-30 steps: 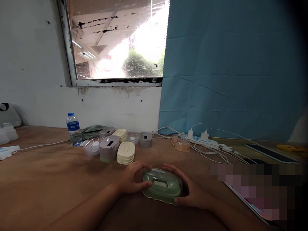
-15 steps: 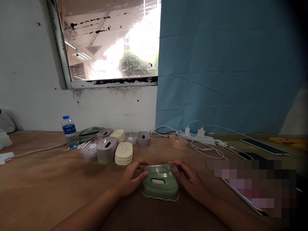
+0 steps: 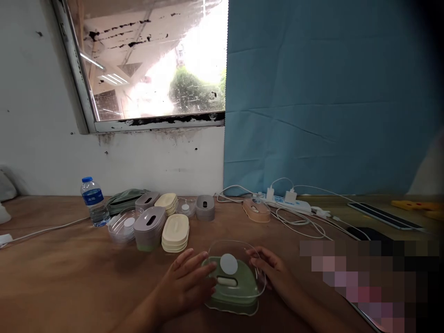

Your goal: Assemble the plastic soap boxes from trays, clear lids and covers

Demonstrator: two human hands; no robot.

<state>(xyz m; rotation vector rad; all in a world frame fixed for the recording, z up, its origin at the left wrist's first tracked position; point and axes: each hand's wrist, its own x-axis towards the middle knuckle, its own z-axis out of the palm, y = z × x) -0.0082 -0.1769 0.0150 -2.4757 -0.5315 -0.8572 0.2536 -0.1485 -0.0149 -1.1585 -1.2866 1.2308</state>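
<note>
A clear plastic cover (image 3: pixel 239 252) with a white round disc (image 3: pixel 229 264) is tilted up over a green box (image 3: pixel 239 299) with an oval slot in its top. My right hand (image 3: pixel 274 268) pinches the cover's right edge between thumb and fingers. Across from it, my left hand (image 3: pixel 189 282) has its fingers stretched out beside the cover's left edge; whether they touch it I cannot tell. The green box sits on the brown tabletop, partly seen through the cover.
Stacked cream lids (image 3: pixel 175 232), mauve boxes (image 3: pixel 150 229), a grey box (image 3: pixel 205 207) and a clear cover (image 3: pixel 125 225) stand ahead to the left, near a water bottle (image 3: pixel 94 202). A peach box (image 3: pixel 256 210), power strip (image 3: pixel 294 203) and cables lie at right.
The clear cover has tipped up so its disc faces me. My left hand has loosened and spread its fingers, while my right keeps hold of the edge. The view has shifted slightly.
</note>
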